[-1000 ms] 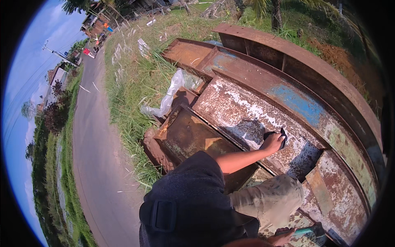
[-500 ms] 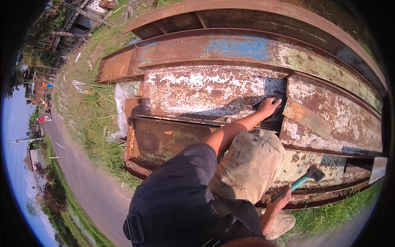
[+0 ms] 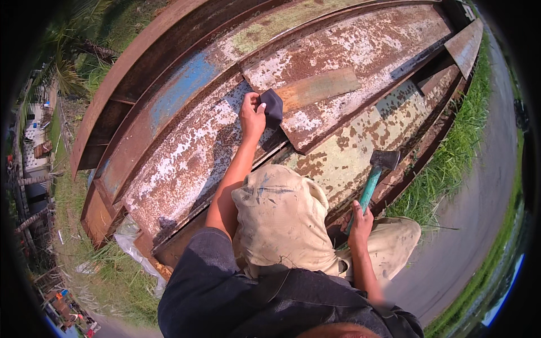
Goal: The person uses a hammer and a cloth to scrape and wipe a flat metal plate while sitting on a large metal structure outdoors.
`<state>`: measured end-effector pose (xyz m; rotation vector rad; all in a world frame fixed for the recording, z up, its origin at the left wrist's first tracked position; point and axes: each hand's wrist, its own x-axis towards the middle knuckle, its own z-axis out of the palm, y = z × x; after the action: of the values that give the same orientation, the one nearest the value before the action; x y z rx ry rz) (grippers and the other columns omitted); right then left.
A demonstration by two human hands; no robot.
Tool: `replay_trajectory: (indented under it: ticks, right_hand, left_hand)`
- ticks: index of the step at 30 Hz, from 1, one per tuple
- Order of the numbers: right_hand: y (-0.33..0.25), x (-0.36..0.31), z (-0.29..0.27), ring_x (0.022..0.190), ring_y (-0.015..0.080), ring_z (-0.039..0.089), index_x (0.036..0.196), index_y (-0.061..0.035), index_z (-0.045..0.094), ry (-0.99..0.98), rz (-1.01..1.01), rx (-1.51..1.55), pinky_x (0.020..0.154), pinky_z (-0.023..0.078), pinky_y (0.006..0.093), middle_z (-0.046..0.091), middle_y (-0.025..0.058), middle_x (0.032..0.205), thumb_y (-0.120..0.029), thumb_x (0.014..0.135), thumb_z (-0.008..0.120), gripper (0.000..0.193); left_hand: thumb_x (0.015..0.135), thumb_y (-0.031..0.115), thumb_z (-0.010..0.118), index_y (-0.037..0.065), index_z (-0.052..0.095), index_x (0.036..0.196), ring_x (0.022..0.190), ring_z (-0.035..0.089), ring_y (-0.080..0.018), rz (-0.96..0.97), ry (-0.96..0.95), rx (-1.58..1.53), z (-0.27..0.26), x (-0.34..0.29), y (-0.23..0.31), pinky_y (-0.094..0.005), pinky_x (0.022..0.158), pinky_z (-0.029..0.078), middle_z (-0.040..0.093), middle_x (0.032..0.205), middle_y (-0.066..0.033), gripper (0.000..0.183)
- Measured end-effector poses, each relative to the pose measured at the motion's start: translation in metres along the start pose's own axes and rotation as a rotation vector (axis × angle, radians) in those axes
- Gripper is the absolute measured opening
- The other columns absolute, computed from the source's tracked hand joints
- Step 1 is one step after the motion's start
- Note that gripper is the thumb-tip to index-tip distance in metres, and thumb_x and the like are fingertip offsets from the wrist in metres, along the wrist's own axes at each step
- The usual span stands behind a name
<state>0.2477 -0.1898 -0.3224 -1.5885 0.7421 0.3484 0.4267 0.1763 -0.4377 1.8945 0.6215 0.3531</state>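
My left hand [image 3: 253, 116] is closed on the edge of a dark, folded cloth-like piece [image 3: 271, 109], thumb on its near side. It hangs over the joint between two rusty steel beams with flaking white paint. A loose flat metal strip [image 3: 321, 90] lies just beyond it on the right-hand beam [image 3: 389, 42]. Low on the right, my right hand [image 3: 359, 226] grips the green handle of a hatchet [image 3: 370, 188], its dark head [image 3: 385, 159] up and away from me. The hatchet is beside my bent knee, in front of a beam with pale yellow-green paint [image 3: 344, 149].
I am crouched on the stacked beams. A blue-painted beam [image 3: 186, 84] and a taller rusty one [image 3: 112, 112] lie on the far left. Clear plastic sheeting [image 3: 135, 242] sits in grass at the lower left. Grass [image 3: 451, 163] and a paved road [image 3: 473, 208] border the right.
My view has turned right, so the beams now slant up to the right. My left hand has raised the dark piece off the beam. The hatchet stays in my right hand, held more upright.
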Motion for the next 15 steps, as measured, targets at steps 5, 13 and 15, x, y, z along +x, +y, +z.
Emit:
replay_trajectory:
  ticks: [5,13,15]
  right_hand:
    - [-0.003,-0.001,0.003,0.041,0.0147,0.051,0.088,-0.0075,0.051,-0.047,-0.055,-0.034,0.038,0.042,0.0294,0.053,0.0037,0.060,-0.030,0.102,0.060,0.028]
    - [-0.005,-0.002,-0.004,0.041,0.0144,0.052,0.089,-0.0063,0.051,-0.030,-0.070,-0.069,0.037,0.042,0.0299,0.053,0.0037,0.060,-0.028,0.101,0.062,0.028]
    - [-0.007,-0.003,-0.001,0.041,0.0145,0.052,0.089,-0.0062,0.050,-0.045,-0.081,-0.083,0.037,0.042,0.0300,0.054,0.0038,0.060,-0.028,0.101,0.062,0.028]
  left_hand:
    - [0.066,0.044,0.094,-0.001,0.055,0.109,0.094,0.068,-0.0320,-0.358,0.043,0.164,0.018,0.021,-0.033,-0.0436,0.081,0.052,0.068,0.105,-0.0188,0.073]
    - [0.077,0.013,0.086,0.000,0.067,0.082,0.066,0.059,-0.0130,-0.388,-0.026,-0.055,0.021,0.012,-0.002,-0.0339,0.061,0.046,0.068,0.078,-0.0040,0.024]
    - [0.078,0.011,0.084,0.000,0.067,0.083,0.066,0.058,-0.0126,-0.299,0.018,-0.223,0.018,0.021,-0.003,-0.0333,0.061,0.046,0.067,0.077,-0.0030,0.021]
